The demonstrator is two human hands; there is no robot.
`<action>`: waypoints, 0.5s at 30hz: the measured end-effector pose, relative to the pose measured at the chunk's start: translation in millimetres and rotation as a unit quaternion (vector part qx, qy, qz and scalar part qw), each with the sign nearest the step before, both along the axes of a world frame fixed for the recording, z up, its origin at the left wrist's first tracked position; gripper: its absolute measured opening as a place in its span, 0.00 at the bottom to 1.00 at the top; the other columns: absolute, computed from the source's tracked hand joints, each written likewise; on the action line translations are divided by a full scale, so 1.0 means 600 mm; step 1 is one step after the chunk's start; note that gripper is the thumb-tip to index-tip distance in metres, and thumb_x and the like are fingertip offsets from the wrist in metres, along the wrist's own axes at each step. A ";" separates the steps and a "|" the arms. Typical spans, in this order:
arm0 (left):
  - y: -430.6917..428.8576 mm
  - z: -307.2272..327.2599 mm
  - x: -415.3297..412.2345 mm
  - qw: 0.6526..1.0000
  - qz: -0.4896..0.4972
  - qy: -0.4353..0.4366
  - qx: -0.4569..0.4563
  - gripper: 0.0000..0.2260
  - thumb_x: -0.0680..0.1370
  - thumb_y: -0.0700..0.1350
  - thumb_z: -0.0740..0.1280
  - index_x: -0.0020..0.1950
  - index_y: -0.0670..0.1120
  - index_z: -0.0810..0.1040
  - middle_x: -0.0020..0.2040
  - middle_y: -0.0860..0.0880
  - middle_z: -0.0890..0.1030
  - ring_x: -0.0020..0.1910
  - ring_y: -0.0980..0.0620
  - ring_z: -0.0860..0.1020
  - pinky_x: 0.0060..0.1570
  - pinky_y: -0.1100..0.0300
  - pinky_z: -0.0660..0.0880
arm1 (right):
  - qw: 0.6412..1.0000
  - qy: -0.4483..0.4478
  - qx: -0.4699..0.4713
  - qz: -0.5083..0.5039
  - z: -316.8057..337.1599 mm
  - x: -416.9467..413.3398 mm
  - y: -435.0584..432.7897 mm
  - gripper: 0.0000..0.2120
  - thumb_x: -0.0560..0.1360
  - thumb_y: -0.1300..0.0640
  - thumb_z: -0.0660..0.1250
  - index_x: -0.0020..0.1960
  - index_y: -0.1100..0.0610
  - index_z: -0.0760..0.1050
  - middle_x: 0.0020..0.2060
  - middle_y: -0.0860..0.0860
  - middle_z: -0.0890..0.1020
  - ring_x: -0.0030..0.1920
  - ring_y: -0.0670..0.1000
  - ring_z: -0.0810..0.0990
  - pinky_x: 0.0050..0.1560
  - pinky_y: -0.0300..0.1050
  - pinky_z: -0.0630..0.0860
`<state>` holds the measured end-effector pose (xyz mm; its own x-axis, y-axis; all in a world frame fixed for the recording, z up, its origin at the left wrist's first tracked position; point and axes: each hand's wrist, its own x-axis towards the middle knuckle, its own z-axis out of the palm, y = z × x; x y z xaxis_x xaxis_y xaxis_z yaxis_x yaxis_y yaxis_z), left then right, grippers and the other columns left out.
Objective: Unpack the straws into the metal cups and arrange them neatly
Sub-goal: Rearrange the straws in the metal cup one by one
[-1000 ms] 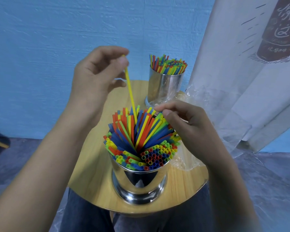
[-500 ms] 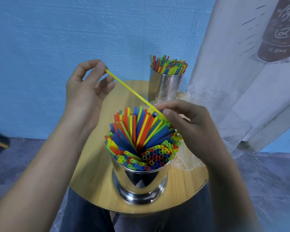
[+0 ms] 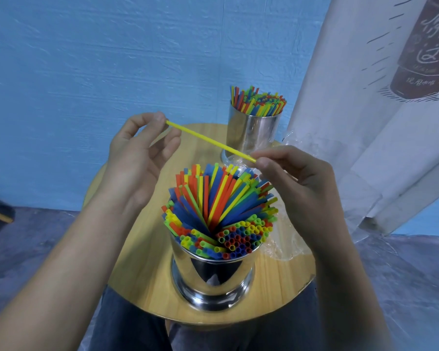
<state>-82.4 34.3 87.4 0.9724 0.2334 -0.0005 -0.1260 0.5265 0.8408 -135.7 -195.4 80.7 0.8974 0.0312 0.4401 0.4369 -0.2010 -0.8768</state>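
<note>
While it hangs in the air over the table, the yellow straw (image 3: 211, 141) runs slantwise, high end at left, low end at right, gripped at both tips. The left hand (image 3: 140, 158) pinches the high end btwn thumb & index fingertip, other fingers loosely curled. The right hand (image 3: 297, 178) has thumb & forefinger closed on the low end, remaining fingers bent under. The straw touches neither cup; its low end sits just above the back of the near cup's bundle. Below the hands stands the near cup (image 3: 213, 279), shiny metal, upright, packed w/ straws (image 3: 218, 203) in red, blue, green & yellow. The front ones stand w/ open ends up, the ones behind lean & fan out across each other. The far cup (image 3: 251, 133), also metal & upright, sits at the back of the table, well apart from the near one, w/ its own straws (image 3: 259, 101) sticking up. Clear plastic wrap (image 3: 283, 249) lies crumpled on the table's right side, beside the near cup & partly under the right wrist. The table (image 3: 147, 274) is round, light wood grain. Behind is a blue wall (image 3: 86, 72); at right a white cloth (image 3: 352, 97) w/ a dark print & characters. Dark trousers (image 3: 127, 330) show below the table's near edge, grey floor (image 3: 403, 287) to the sides.
</note>
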 end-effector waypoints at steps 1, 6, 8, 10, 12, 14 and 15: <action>-0.001 0.001 -0.001 1.000 -0.006 0.004 -0.013 0.04 0.80 0.42 0.70 0.47 0.46 0.77 0.40 0.51 0.83 0.43 0.53 0.86 0.46 0.65 0.80 | 1.000 -0.012 0.024 -0.007 0.001 -0.001 0.000 0.05 0.78 0.52 0.70 0.50 0.49 0.84 0.45 0.48 0.87 0.50 0.51 0.86 0.47 0.41 0.81; -0.008 0.004 -0.008 0.999 -0.039 0.009 -0.011 0.05 0.80 0.42 0.71 0.45 0.46 0.76 0.40 0.50 0.83 0.42 0.54 0.86 0.45 0.65 0.80 | 0.991 -0.031 0.132 0.001 0.008 -0.005 -0.006 0.02 0.74 0.53 0.75 0.47 0.49 0.85 0.44 0.53 0.87 0.45 0.56 0.84 0.46 0.46 0.80; -0.008 0.003 -0.008 0.999 -0.047 0.014 0.014 0.06 0.79 0.43 0.71 0.45 0.46 0.76 0.40 0.51 0.83 0.42 0.53 0.86 0.47 0.63 0.81 | 0.989 -0.031 0.144 0.006 0.010 -0.007 -0.007 0.03 0.75 0.52 0.76 0.48 0.48 0.85 0.44 0.53 0.87 0.43 0.54 0.83 0.46 0.46 0.80; -0.005 0.002 -0.008 0.996 -0.059 0.017 0.059 0.06 0.77 0.46 0.73 0.44 0.48 0.76 0.42 0.52 0.83 0.43 0.53 0.85 0.46 0.61 0.81 | 0.988 -0.031 0.149 0.004 0.011 -0.008 -0.008 0.05 0.75 0.54 0.74 0.51 0.51 0.84 0.44 0.52 0.87 0.44 0.53 0.83 0.47 0.47 0.80; -0.003 0.004 -0.010 0.989 -0.086 0.019 0.122 0.07 0.75 0.48 0.74 0.43 0.49 0.77 0.42 0.53 0.83 0.44 0.53 0.84 0.44 0.59 0.80 | 0.986 -0.036 0.163 -0.005 0.012 -0.007 -0.012 0.07 0.76 0.56 0.71 0.53 0.54 0.83 0.44 0.52 0.87 0.43 0.52 0.83 0.47 0.47 0.79; -0.004 0.008 -0.013 0.974 -0.119 0.015 0.193 0.08 0.72 0.50 0.74 0.43 0.50 0.77 0.43 0.52 0.83 0.44 0.53 0.83 0.45 0.58 0.78 | 0.979 -0.050 0.193 -0.029 0.015 -0.005 -0.014 0.06 0.78 0.56 0.69 0.53 0.55 0.82 0.44 0.53 0.86 0.44 0.52 0.82 0.45 0.45 0.79; -0.005 0.011 -0.015 0.963 -0.135 0.005 0.232 0.08 0.71 0.50 0.75 0.44 0.50 0.78 0.45 0.51 0.84 0.45 0.54 0.82 0.46 0.57 0.79 | 0.974 -0.062 0.212 -0.050 0.016 -0.004 -0.017 0.05 0.81 0.56 0.67 0.52 0.55 0.81 0.45 0.55 0.85 0.44 0.53 0.82 0.44 0.45 0.79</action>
<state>-91.5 31.1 94.1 0.9981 -0.0511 0.0333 -0.0277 0.1066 0.9939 -138.2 -205.4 90.5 0.8262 -0.2618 0.4989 0.5408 0.1198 -0.8326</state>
